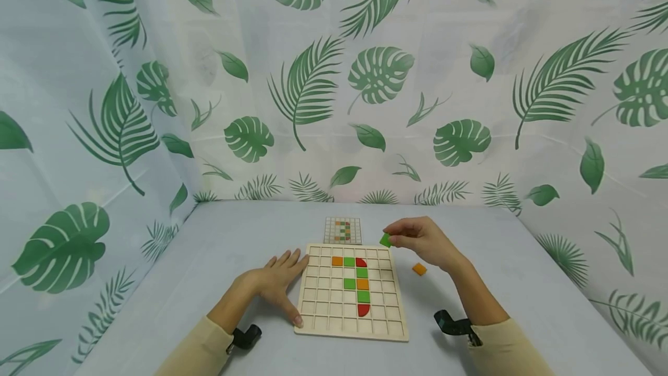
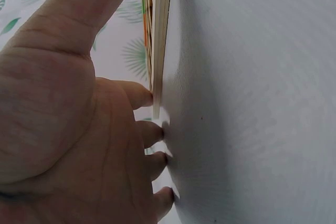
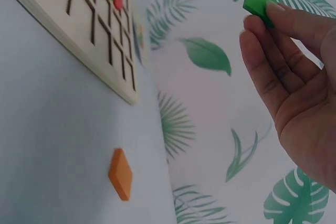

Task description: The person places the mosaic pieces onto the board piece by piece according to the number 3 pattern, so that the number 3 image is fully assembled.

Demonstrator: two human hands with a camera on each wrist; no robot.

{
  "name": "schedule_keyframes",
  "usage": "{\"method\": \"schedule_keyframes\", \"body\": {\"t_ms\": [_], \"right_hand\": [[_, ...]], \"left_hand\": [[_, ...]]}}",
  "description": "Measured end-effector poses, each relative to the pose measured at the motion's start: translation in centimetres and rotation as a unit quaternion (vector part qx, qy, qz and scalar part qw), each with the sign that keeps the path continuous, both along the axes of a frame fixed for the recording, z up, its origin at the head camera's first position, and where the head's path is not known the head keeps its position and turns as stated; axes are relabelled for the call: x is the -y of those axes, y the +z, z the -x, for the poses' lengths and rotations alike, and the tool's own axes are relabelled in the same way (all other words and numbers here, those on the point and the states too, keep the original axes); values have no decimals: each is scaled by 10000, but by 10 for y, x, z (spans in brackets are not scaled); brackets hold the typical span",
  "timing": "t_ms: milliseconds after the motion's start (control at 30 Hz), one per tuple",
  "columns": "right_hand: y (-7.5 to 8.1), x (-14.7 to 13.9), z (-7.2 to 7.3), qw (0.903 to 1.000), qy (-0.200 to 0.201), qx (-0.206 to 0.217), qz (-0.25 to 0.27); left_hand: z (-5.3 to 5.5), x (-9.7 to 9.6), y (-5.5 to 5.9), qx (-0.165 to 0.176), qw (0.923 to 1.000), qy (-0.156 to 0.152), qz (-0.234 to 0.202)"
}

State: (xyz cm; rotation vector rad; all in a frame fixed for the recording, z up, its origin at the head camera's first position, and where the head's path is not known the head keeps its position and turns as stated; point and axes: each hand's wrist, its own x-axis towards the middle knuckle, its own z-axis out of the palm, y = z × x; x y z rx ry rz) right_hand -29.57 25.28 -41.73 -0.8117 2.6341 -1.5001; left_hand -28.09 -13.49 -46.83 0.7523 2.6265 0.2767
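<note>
A wooden grid board [image 1: 334, 324] lies on the table with several green, orange and red tiles set in its squares. My left hand [image 1: 276, 280] is spread along the board's left side, the thumb at the near left corner and a finger touching the edge in the left wrist view. Above the board's far right corner, my right hand [image 1: 420, 239] pinches a green square tile [image 3: 257, 1] between thumb and fingertips. Below that hand, a loose orange square tile [image 1: 420, 269] lies on the table to the right of the board.
Behind the board lies a small pattern card [image 1: 329, 231] printed with a grid and coloured squares. A leaf-print curtain [image 1: 323, 91] stands around the back and sides of the pale table [image 1: 250, 225].
</note>
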Motion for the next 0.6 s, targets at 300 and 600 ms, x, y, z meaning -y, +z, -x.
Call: {"method": "schedule_keyframes", "body": {"t_ms": [300,600], "right_hand": [[-9,29,-5,9984,563,53,-35],[-9,47,-10,9972,737,100,-116]], "left_hand": [[-2,-1,1,44,10000,25,6],[0,-1,0,-9,10000,41,57]]}}
